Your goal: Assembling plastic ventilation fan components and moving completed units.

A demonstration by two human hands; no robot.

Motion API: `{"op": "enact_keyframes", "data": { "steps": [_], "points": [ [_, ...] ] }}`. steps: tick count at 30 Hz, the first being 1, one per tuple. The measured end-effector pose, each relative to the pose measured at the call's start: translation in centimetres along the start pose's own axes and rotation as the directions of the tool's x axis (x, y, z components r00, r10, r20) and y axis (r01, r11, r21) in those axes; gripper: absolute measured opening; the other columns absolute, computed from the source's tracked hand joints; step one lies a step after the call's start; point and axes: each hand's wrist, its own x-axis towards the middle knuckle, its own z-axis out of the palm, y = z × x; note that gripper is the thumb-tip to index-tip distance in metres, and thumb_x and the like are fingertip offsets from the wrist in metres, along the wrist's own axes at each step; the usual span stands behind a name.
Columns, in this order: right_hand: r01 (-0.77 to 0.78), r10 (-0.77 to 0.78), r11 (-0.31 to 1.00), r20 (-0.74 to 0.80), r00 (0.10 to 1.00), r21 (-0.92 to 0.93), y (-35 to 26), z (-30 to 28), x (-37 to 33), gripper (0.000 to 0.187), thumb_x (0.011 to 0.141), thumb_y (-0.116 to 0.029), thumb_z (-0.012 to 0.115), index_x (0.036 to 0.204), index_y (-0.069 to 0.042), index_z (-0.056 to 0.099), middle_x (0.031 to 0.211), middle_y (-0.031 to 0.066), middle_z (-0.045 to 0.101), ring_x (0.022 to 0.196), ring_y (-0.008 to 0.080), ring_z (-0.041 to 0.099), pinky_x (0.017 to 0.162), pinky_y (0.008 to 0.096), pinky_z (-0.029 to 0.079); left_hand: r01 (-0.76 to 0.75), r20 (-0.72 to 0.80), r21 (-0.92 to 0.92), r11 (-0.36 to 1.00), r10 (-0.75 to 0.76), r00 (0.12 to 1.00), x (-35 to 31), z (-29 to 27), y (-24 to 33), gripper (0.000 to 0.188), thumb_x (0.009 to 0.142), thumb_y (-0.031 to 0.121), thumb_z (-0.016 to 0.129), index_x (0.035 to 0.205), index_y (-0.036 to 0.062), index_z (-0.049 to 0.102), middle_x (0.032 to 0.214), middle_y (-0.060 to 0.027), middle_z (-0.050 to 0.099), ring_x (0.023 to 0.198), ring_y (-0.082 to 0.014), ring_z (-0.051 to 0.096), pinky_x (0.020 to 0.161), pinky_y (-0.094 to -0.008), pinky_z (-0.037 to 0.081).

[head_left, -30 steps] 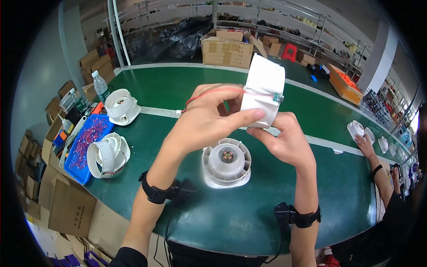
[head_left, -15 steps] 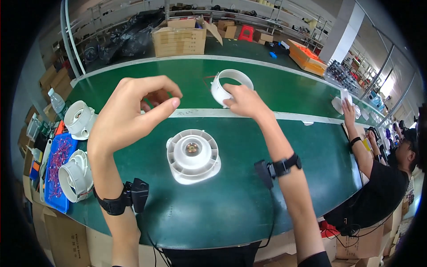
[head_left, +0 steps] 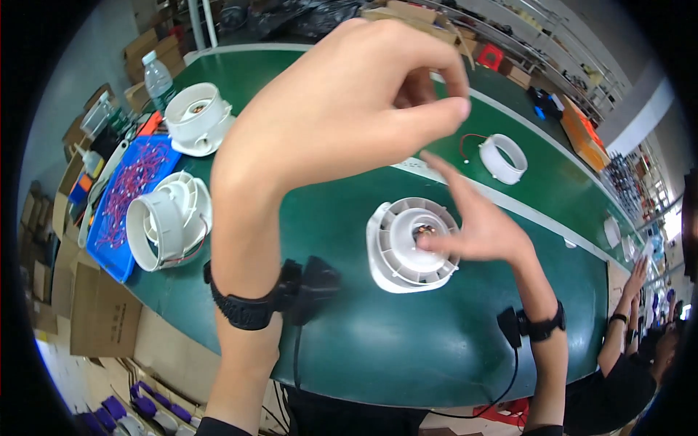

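A white round plastic housing with a ribbed rim [head_left: 393,258] stands on the green table, small metal parts at its centre. Over its right side my right hand [head_left: 483,225] is spread open, slightly blurred. The thumb reaches to the centre; whether it touches cannot be told. My left hand [head_left: 356,102] is raised high, left of and beyond the housing. Its fingers curl toward the thumb in a pinch, and anything between the tips is too small or hidden to see. Farther off to the right lies a white plastic ring [head_left: 504,159] with a red wire.
At left, two more white housings [head_left: 196,120] [head_left: 163,225] stand by a blue tray [head_left: 116,265] of red and purple wires. A water bottle [head_left: 158,81] stands behind them. Cables hang from both wrist straps. A co-worker's arm [head_left: 618,334] rests at the far right.
My right hand has let go of the white ring and come back over the ribbed housing. The view has swung left, so the table's things appear farther right. The left hand stays raised and pinched.
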Motion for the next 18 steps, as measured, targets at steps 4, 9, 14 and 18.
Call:
{"op": "enact_keyframes", "data": {
  "steps": [4, 9, 14, 18],
  "points": [
    [-0.111, 0.154, 0.954, 0.14, 0.978, -0.277, -4.2, 2.0, -1.1, 0.115, 0.066, -0.051, 0.082, 0.157, -0.016, 0.021, 0.142, 0.0279, 0.043, 0.136, 0.0454, 0.039, 0.111, 0.066, 0.027, 0.051, -0.039, -0.079, 0.996, -0.055, 0.998, 0.7, 0.0, 0.9, 0.02, 0.088, 0.017, 0.065, 0.092, -0.0019, 0.069, 0.076, -0.0063, 0.065, 0.068, -0.0122, 0.06, 0.059, -0.0251, 0.046],
    [-0.185, 0.242, 0.921, 0.134, 0.961, -0.342, -4.2, 2.7, -0.4, 0.113, 0.065, -0.046, 0.082, 0.156, -0.014, 0.022, 0.139, 0.0275, 0.044, 0.129, 0.0431, 0.046, 0.108, 0.0539, 0.038, 0.127, 0.027, -0.198, 0.972, -0.124, 0.992, 0.9, -1.3, 1.9, 0.018, 0.089, 0.012, 0.063, 0.094, -0.0054, 0.066, 0.076, -0.0135, 0.067, 0.065, -0.0177, 0.063, 0.062, -0.0301, 0.052],
    [-0.293, 0.296, 0.921, -0.027, 0.955, -0.258, 1.3, 0.6, 3.3, 0.115, 0.063, -0.049, 0.085, 0.155, -0.013, 0.025, 0.126, 0.0272, 0.053, 0.113, 0.0424, 0.055, 0.101, 0.0475, 0.045, 0.009, -0.036, -0.259, 0.966, -0.019, 0.999, 1.1, -1.7, 1.7, 0.017, 0.089, 0.011, 0.063, 0.093, -0.0058, 0.065, 0.072, -0.0123, 0.065, 0.065, -0.0159, 0.063, 0.061, -0.0289, 0.051],
    [-0.395, 0.397, 0.766, -0.111, 0.911, -0.508, 7.7, -1.4, 9.8, 0.096, 0.074, -0.051, 0.077, 0.149, -0.007, 0.036, 0.13, 0.0233, 0.056, 0.115, 0.0372, 0.056, 0.099, 0.0499, 0.044, -0.037, -0.1, -0.237, 0.971, 0.013, 0.995, 0.3, -0.6, 0.4, 0.019, 0.082, 0.012, 0.061, 0.085, -0.0046, 0.068, 0.068, -0.0169, 0.065, 0.063, -0.026, 0.065, 0.061, -0.0345, 0.052]
  ]
}}
